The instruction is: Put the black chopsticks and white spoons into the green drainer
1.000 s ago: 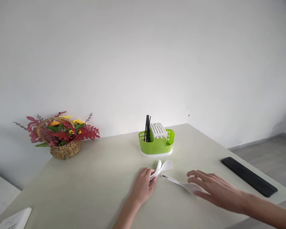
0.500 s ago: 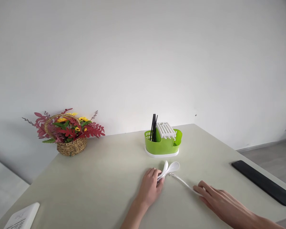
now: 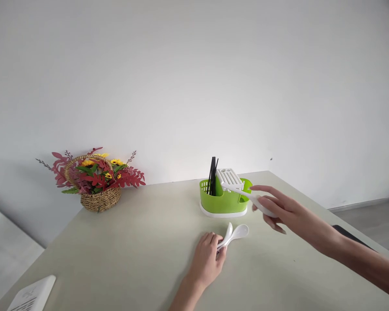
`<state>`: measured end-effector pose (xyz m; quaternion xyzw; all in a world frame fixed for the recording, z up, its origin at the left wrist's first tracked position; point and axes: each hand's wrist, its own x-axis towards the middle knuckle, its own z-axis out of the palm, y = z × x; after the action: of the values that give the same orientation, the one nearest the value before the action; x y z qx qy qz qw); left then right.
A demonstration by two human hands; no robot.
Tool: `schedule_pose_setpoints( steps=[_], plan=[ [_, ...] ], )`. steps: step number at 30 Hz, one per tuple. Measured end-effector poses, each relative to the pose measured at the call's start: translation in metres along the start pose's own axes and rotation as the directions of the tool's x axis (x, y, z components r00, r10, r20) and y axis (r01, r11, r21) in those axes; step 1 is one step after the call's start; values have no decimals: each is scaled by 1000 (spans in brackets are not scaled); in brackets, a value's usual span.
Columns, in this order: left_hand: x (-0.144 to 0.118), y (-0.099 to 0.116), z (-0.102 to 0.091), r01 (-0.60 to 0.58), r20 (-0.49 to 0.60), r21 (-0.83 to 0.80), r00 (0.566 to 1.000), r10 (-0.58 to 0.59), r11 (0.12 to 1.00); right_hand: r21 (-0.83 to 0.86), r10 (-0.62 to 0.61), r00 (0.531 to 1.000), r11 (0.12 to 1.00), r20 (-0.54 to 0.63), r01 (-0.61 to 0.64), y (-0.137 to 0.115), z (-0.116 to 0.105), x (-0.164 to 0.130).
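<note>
R hand gripping white spoon, long thin handle, by green caddy

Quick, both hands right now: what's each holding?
Left hand: closed on two white spoons on the table.
Right hand: holding a white rice paddle by the green caddy.
</note>
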<state>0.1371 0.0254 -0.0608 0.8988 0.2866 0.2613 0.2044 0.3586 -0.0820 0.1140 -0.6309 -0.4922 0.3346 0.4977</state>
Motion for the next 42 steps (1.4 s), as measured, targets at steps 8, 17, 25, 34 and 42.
schedule_pose_setpoints(
  steps=[8,17,25,34,42],
  plan=[
    [-2,-1,2,5,-13,-15,1000,-6,1000,569,208,969,785,134,-247,-16,58,37],
    [-3,-1,4,12,-5,-30,1000,-12,999,691,327,939,654,108,-308,-1,98,86],
    [-2,0,4,25,1,-36,1000,-25,999,689,356,930,651,95,-319,21,120,97],
    [-2,3,-2,38,21,-26,999,-38,999,765,411,911,576,33,-287,14,140,101],
    [0,3,-6,44,28,-15,999,-44,999,831,388,920,528,-53,-175,10,150,93]
  ],
)
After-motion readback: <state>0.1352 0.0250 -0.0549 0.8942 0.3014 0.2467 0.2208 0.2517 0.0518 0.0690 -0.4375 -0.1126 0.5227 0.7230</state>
